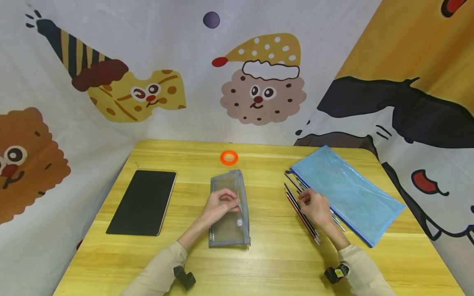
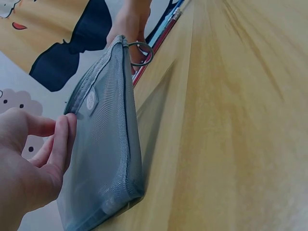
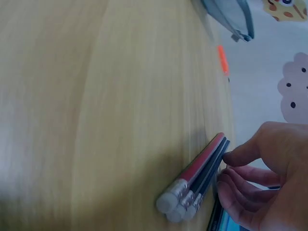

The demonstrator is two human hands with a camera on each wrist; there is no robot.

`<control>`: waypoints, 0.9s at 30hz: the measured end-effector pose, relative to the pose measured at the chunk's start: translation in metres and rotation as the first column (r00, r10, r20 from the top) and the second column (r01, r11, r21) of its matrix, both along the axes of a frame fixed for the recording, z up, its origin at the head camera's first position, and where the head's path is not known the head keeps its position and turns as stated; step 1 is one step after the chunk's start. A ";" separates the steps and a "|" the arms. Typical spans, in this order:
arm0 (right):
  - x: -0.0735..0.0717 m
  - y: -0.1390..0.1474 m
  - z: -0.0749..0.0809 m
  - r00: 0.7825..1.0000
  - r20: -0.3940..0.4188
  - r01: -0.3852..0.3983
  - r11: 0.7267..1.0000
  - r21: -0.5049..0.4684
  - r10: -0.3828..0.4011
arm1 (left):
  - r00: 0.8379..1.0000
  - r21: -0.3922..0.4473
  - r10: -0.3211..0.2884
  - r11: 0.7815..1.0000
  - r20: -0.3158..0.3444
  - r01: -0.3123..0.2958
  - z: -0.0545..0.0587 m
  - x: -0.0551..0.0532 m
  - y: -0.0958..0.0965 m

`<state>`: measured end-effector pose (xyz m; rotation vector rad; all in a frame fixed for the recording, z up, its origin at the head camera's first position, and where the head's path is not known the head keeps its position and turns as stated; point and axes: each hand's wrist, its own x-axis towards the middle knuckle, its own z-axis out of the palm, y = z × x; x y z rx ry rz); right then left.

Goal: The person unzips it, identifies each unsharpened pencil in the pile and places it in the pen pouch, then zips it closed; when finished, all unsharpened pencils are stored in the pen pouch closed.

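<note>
My left hand (image 1: 221, 204) pinches the edge of the opening on a grey mesh zip pouch (image 1: 226, 228), thumb on one side and fingers on the other. In the left wrist view the pouch (image 2: 98, 159) shows a round label and a ring at its far end. Over on the right, my right hand (image 1: 315, 206) is at a bundle of pencils (image 1: 304, 220), fingers loosely bent. The right wrist view has the thumb tip right beside the dark pencils (image 3: 210, 166) and a red pencil (image 3: 197, 163), their eraser ends pointing toward the camera.
More pencils (image 1: 338, 222) lie partly under the right hand, along the edge of a blue zip document bag (image 1: 355, 191). A black notebook (image 1: 142, 203) lies at the left of the wooden table (image 1: 266, 267). An orange tape roll (image 1: 222, 158) is behind the pouch. A printed cloth (image 1: 200, 123) hangs behind.
</note>
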<state>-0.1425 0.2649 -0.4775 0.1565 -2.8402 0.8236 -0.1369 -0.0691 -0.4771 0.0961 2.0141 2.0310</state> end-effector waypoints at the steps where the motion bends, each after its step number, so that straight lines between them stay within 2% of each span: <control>1: 0.000 -0.001 0.001 1.000 0.000 -0.010 1.000 0.016 0.010 | 1.000 -0.002 0.001 1.000 -0.001 -0.001 0.000 0.000 0.000; 6: -0.003 -0.002 0.003 0.998 -0.016 -0.054 0.992 0.117 0.056 | 1.000 -0.001 0.005 1.000 -0.004 -0.005 0.002 0.000 0.000; 10: -0.005 -0.002 0.004 0.998 -0.003 -0.059 0.986 0.156 0.060 | 1.000 0.003 0.005 1.000 -0.002 -0.005 0.002 0.001 0.000; 20: -0.010 -0.003 0.009 0.997 0.051 -0.059 0.982 0.177 0.051 | 1.000 0.013 0.005 1.000 -0.004 -0.005 0.002 0.001 0.001; 27: -0.014 -0.009 0.024 0.993 0.113 -0.050 0.993 0.107 0.037 | 1.000 0.017 0.013 1.000 0.004 -0.013 0.002 0.002 0.002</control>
